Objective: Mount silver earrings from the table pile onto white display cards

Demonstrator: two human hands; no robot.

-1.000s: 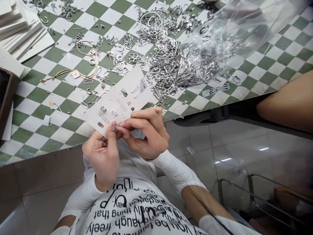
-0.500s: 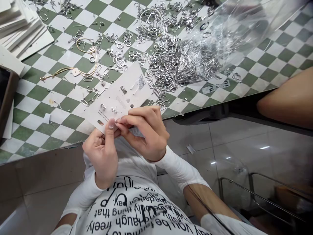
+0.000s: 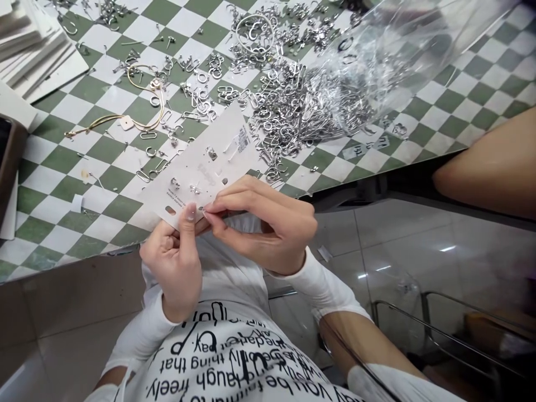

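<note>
My left hand [image 3: 178,259] grips the lower left edge of a white jewelry card [image 3: 196,162], thumb on its face and fingers behind. Small silver earrings [image 3: 195,188] and a printed label are on the card, which is tilted above the table's front edge. At the card's lower edge, my right hand [image 3: 268,220] has its thumb and index finger pinched together by a small silver piece [image 3: 202,209]; the fingertips partly hide what is between them.
A large pile of silver findings [image 3: 280,106] spreads behind the card, partly under a clear plastic bag [image 3: 355,84]. Gold chain bracelet [image 3: 127,122], card stacks [image 3: 37,50] and a dark device [image 3: 9,151] lie left. Someone's bare limb [image 3: 489,162] is at right.
My right hand has turned and its back has shifted to the right, with the fingertips still at the card's lower edge. The left hand keeps its hold; the whole view has shifted slightly.
</note>
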